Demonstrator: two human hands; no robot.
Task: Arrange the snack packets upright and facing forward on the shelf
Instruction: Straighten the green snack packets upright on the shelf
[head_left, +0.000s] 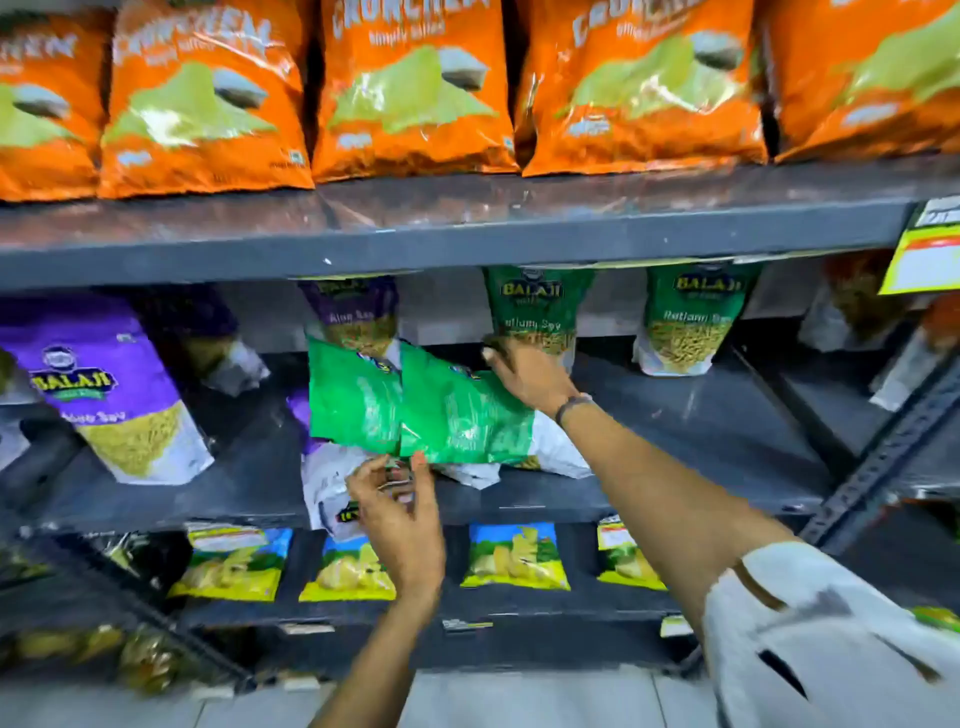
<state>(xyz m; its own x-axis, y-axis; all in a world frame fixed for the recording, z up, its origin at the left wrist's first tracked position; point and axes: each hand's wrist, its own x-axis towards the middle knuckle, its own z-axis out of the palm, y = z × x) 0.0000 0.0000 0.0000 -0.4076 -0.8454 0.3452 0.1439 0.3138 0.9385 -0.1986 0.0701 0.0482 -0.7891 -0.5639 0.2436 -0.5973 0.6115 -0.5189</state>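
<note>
Two green packets (415, 410) lie tipped on the shelf (701, 431). Right hand (524, 376) rests flat on one, fingers apart; left hand (397, 512) pinches bottom edge. Prob. light, crinkly, slippery, so hold by edges w/ both hands.

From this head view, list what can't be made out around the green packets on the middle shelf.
- Green packets: front labels too blurred and glare-washed to read.
- White packet beneath them: mostly covered by the green packets and the left hand.
- Right hand: its fingertips lie against the packet's far top edge, so its grip is unclear.
- Yellow price tag: cut off by the right edge, print illegible.
</note>
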